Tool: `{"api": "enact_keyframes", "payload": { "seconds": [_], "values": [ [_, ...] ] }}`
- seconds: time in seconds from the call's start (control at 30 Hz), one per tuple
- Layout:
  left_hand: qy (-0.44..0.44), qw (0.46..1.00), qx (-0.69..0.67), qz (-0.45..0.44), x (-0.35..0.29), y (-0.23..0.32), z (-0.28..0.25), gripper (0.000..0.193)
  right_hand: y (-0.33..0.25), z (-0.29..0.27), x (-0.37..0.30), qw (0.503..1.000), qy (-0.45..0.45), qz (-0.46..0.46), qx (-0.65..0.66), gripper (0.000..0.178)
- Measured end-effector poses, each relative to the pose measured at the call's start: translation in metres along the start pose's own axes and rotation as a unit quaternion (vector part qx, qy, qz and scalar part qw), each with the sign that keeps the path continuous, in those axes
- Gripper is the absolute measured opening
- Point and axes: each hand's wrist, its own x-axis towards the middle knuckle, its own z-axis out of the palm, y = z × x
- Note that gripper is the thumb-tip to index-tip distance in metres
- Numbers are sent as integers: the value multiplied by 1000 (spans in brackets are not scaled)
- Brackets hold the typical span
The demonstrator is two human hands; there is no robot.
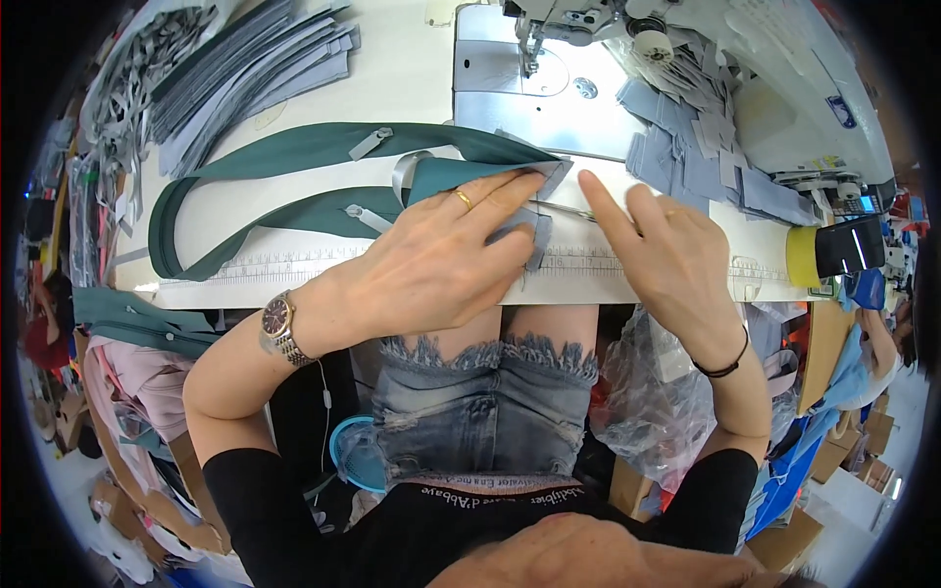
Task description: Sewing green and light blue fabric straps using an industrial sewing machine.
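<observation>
A dark green zipper strip (260,150) lies in a long loop on the white table, with two grey pulls on it. Grey fabric tabs (557,178) sit at its right-hand ends. My left hand (441,250) is closed on the strip's end, fingertips pressed against a tab. My right hand (668,243) is curled just right of the tabs, its index finger stretched toward them. From its fingers a slim pointed metal tool (567,210) reaches between the tabs; its handle is hidden in the palm, so I cannot tell its exact kind. A light grey ribbon loop (404,176) stands beside my left hand.
A sewing machine (578,29) stands at the back, with grey fabric pieces (676,137) piled to its right. Stacked grey strips (265,73) lie far left. A printed ruler (284,265) runs along the front edge. A yellow roll (802,257) sits at the right.
</observation>
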Motion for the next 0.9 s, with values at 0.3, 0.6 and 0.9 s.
{"api": "enact_keyframes", "payload": {
  "seconds": [0.3,0.6,0.9],
  "values": [
    [15,1000,18,17,1,2,-3,30,34,2,-62,986,-6,116,116,57],
    [63,990,75,103,-4,1,6,35,62,4,-55,991,82,100,31,48],
    [141,955,127,228,-5,6,-14,32,-9,23,76,971,70,-55,222,31]
  ]
}}
